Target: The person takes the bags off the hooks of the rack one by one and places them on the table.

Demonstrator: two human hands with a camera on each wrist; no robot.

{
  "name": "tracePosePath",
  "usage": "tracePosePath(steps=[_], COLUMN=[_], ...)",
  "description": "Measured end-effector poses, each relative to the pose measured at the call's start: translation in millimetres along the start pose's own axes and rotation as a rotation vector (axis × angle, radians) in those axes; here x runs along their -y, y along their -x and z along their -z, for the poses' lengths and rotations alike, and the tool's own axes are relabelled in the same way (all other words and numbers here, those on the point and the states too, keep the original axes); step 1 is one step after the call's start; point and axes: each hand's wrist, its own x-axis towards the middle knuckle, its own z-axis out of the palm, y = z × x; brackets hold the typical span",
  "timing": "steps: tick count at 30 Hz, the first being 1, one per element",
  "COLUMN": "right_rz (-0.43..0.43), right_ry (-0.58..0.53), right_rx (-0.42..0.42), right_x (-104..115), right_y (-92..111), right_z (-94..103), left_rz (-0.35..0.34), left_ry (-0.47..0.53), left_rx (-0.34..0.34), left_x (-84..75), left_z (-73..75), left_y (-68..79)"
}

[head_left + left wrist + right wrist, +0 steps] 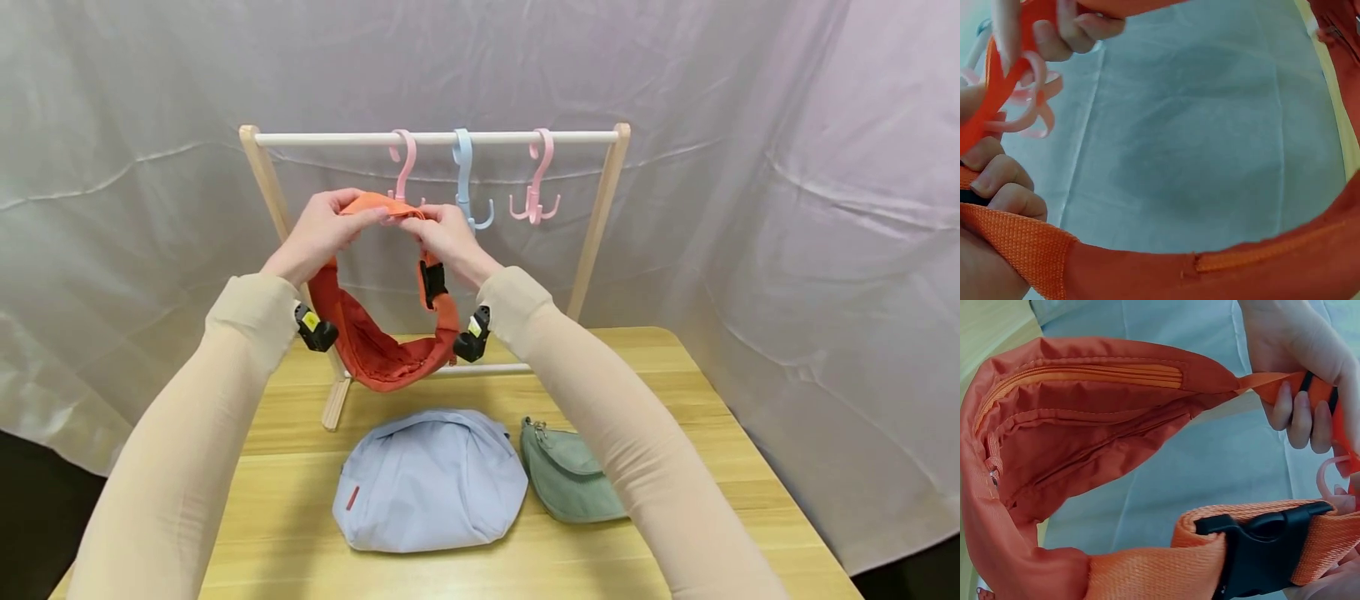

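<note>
Between both hands hangs a rust-orange waist bag, its bright orange strap held up at the pink hook hanger on the left of the rail. My left hand pinches the strap on one side of the hanger. On the other side my right hand grips it with curled fingers. A black buckle joins the strap just below the right hand. The hanger's curved prongs show close against the strap in the left wrist view. The bag's body droops in a loop above the table.
A white rail on wooden posts carries a blue hook hanger and another pink one. On the wooden table lie a pale blue bag and a green pouch, partly behind the right sleeve.
</note>
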Motion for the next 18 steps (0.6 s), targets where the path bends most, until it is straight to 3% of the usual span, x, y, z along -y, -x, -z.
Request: tracePosePath(steps=[6,18], right_rz=[-0.002,0.088], right_ry=[-0.003,-0.019], right_rx=[0.003,-0.005], right_x=[1.5,0.8], right_y=[-0.5,-3.6], right_z=[4.3,4.4], left_rz=[-0.114,-0.109], left_ry=[-0.110,-0.166], left_rx=[-0.058,-0.067], left_x=[1.0,0.3], left_z=[-5.6,-8.2], left_y=[0.8,0.0])
